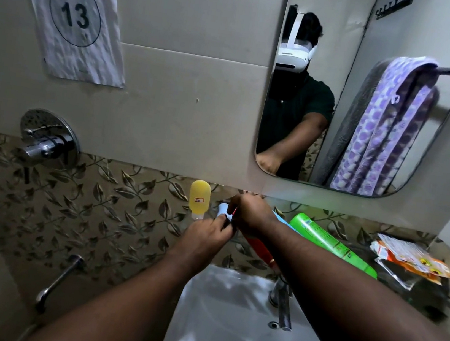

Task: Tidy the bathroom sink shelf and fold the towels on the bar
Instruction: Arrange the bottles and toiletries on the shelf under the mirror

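The fingers (221, 225) of the left hand (206, 235) are curled narrow and pinch the lower end of a small pale blue tube (222, 209). The fingers (233, 204) of the right hand (251, 214) are bent round its upper part, though I cannot tell whether they hold a cap or the body. The tube is just beside an upright yellow bottle (199, 199). Under the right wrist lies a red tube (260, 249). Further right, a green bottle (329, 242) lies on its side, with crumpled orange packets (411, 258) beyond it on the glass shelf (428, 300).

The step looks like setting the pale blue tube upright. It would go best with the left hand steadying the base while the right stands the tube close against the wall. Neither hand should let go until the tube rests firm, clear of the sink (225, 323) edge. The towels (383, 129), seen in the mirror, hang bunched and are not yet folded.
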Tool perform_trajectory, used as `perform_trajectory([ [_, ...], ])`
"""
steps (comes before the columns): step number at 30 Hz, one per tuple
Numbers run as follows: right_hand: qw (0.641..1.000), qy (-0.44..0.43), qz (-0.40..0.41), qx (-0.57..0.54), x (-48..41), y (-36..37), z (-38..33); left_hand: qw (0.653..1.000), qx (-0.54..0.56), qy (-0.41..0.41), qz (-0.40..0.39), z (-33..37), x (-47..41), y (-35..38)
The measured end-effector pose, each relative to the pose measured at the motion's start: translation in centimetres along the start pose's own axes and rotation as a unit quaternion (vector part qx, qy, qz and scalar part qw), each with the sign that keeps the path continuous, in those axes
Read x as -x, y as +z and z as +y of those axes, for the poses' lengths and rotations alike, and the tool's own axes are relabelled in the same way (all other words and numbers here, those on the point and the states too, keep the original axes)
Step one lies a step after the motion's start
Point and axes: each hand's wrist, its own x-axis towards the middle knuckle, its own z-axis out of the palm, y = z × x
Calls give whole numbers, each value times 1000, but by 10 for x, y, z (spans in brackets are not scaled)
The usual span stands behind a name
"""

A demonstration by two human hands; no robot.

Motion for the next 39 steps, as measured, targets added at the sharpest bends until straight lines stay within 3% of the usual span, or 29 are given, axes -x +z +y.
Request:
perform_trajectory([
  [4, 1000, -4, 1, -4, 3, 0, 1, 998, 26, -38, -36, 4, 0, -4],
  [13, 999, -23, -26, -10, 9, -13, -2, 993, 86, -75, -9, 6, -4, -16],
  [17, 995, -2, -30, -91, 10, -22, 4, 978, 173, -113, 35, -5, -15, -33],
  [21, 990, 11, -23, -138, 8, -23, 4, 962, 227, -148, 23, -16, -30, -44],
  [25, 993, 15, 36, -109, 3, -14, -1, 965, 212, -149, 33, -27, -40, -52],
  [29, 994, 32, 36, -98, -3, -11, -5, 969, 152, -182, 76, -54, -46, -64],
  [33, 991, 55, 27, -119, -8, -12, -7, 938, 215, -255, 97, -80, -42, -69],
  [39, 991, 63, 28, -113, -13, -8, -8, 874, 388, -291, -17, -96, -28, -53],
])
